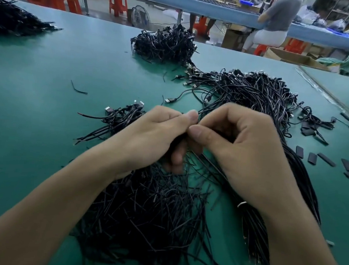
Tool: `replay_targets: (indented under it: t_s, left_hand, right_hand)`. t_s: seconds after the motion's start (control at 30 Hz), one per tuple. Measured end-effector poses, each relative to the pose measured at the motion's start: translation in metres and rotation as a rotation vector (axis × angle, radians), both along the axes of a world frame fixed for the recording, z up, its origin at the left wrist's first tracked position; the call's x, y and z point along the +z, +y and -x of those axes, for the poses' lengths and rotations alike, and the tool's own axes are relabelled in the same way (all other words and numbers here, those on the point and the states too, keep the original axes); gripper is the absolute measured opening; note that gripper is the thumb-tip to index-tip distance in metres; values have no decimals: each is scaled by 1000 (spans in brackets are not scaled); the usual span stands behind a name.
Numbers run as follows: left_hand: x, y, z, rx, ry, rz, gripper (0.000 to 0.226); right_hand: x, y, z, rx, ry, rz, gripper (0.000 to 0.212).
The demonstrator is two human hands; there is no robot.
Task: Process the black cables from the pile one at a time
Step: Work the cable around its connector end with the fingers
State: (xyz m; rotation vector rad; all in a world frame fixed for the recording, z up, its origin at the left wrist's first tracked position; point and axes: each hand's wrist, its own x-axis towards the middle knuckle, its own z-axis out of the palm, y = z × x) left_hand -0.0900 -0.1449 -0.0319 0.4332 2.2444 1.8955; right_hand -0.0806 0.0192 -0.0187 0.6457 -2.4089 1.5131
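Just on the near side of the cable pile [257, 93], the left hand [159, 131] and right hand [243, 151] meet, fingers curled, each thumb and forefinger pinching one black cable [178, 142] (mostly hidden between them). Cut wire scraps [152, 210] lie nearer still.

A big pile of black cables [255, 93] sprawls right of centre on the green tabletop [37, 73], its silver plugs fanned to the left and its strands sweeping down the right in a bundle. A small heap [122, 115] lies to its left. One thin cable [205, 111] runs from the pile into both hands' grip.
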Motion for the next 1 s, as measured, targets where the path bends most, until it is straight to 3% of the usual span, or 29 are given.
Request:
replay_targets:
  t_s: [0.13,0.27,0.47,0.77,1.0]
  left_hand:
    - [2,-7,0,-88,-124,-43,57]
    - [8,-13,0,-214,-267,-213,54]
    - [9,-16,-3,-360,-315,-370,53]
    - [4,-4,0,-123,-257,-308,47]
    - [-1,8,2,142,-176,-290,59]
  right_hand:
    - [-3,3,4,-54,10,58,19]
    - [0,7,3,55,-117,210,17]
    - [2,5,1,272,-257,275,14]
    - [-4,4,2,57,-79,-48,14]
    - [-3,-4,-1,-9,5,-22,16]
